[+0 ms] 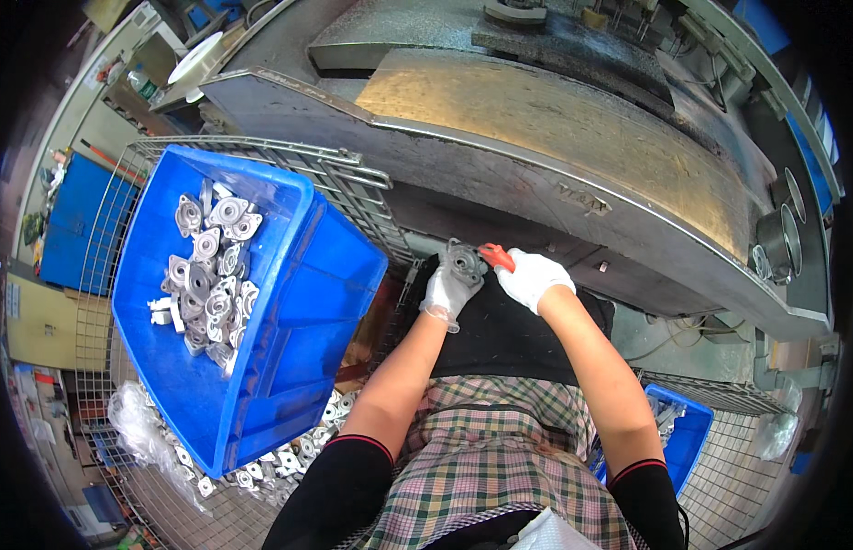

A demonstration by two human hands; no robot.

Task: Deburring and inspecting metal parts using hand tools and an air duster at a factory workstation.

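My left hand [452, 291], in a white glove, is closed around a grey metal flange casting [464, 262] with a round hub. A white glove covers my right hand [534, 278] too; its fingers wrap the red handle of a tool [497, 258]. The tool's working end points at the casting's right edge and is too small to make out. Both hands meet above my dark lap, close to the front of the machine bench. To the left, a tilted blue bin [344, 275] holds several similar castings [206, 245].
Ahead stands a machine bench [555, 119] with a raised metal front edge. A wire cage [96, 330] surrounds the blue bin, with more castings [289, 458] beneath it. Another blue bin [694, 440] sits at right behind my elbow. Metal cups [776, 240] hang at the bench's right end.
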